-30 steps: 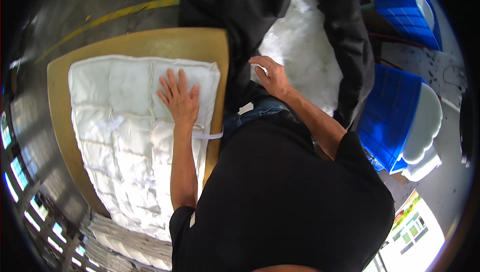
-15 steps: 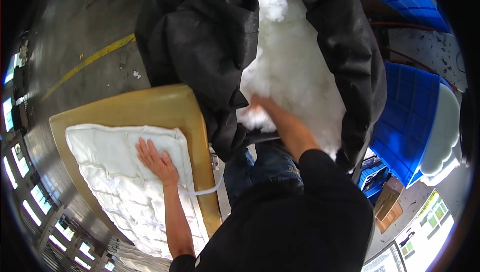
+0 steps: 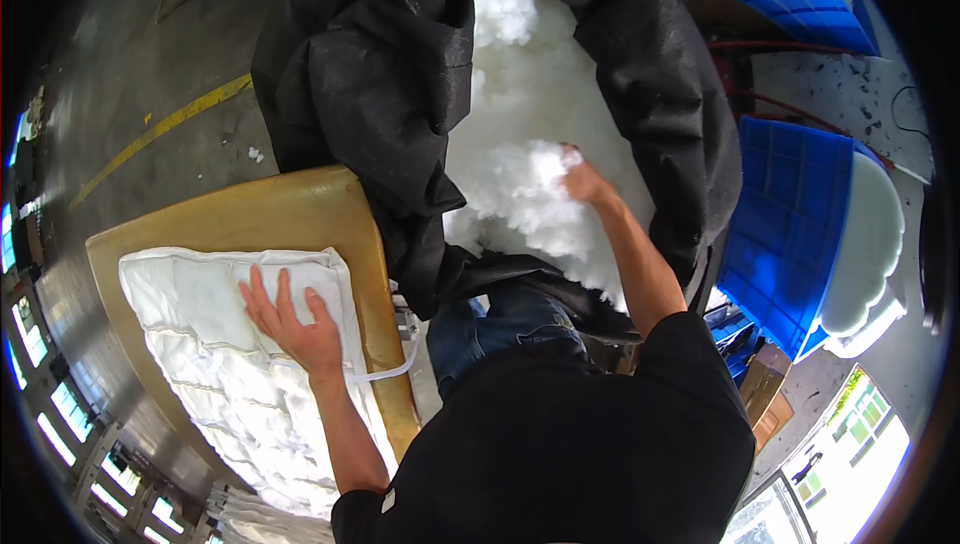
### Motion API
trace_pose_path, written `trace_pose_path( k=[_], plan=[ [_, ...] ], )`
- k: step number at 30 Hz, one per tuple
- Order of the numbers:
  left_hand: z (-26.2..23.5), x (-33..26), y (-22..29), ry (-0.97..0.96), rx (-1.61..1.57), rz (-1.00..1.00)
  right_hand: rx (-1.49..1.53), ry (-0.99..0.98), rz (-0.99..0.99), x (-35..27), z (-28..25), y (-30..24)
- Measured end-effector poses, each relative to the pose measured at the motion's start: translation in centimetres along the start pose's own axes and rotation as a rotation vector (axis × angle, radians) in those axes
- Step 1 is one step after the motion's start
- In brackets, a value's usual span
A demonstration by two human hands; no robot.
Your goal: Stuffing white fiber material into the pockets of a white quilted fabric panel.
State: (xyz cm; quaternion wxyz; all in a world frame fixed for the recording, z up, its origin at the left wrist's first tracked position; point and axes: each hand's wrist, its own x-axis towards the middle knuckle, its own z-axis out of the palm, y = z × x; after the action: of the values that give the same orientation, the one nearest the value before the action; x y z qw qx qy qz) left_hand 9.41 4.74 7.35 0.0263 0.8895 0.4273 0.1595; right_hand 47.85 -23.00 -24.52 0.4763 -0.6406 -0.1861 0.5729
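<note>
My left hand (image 3: 293,327) lies with fingers spread on a white quilted cushion cover (image 3: 215,379), which rests on a tan, smooth-edged board (image 3: 235,206). My right hand (image 3: 585,182) is closed on a clump of white fluffy fiber filling (image 3: 535,184), its fingertips partly covered by the fluff. It is inside the mouth of a large black fabric sack (image 3: 660,74), above more of the same loose filling. The sack's crumpled sides stand up left and right of the filling. A thin white strap or tube (image 3: 385,374) runs from the cover over the board's right edge.
Blue plastic crates (image 3: 790,229) stand on the right, one beside pale scalloped cushions (image 3: 868,244). A cardboard box (image 3: 765,384) sits below them. At the left, a yellow line (image 3: 165,129) crosses the grey floor. More white covers (image 3: 270,516) are stacked at the lower left.
My right hand has moved right and slightly up in the picture, now with a clump of filling in it. My left hand stays on the cover, its fingers spread wider. The whole view has shifted slightly.
</note>
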Motion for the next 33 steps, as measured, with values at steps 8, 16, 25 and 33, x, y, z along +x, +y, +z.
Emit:
trace_pose_path(
  k=[8,16,25,33],
  plan=[
    [10.7,3.9,18.4,-0.652,-1.347,0.158,0.805,-0.065,-0.234,-10.6,3.3,-17.6],
    [24.1,0.6,19.7,-0.860,-0.624,0.011,1.098,0.009,-0.415,-10.5,5.9,-17.7],
    [18.7,0.6,14.6,-0.717,-0.667,0.115,1.023,0.068,-0.532,-14.7,1.0,-20.5],
    [8.7,0.0,22.9,-0.884,-1.622,-0.045,1.008,0.032,-0.512,-14.1,4.4,-22.4]
  ],
)
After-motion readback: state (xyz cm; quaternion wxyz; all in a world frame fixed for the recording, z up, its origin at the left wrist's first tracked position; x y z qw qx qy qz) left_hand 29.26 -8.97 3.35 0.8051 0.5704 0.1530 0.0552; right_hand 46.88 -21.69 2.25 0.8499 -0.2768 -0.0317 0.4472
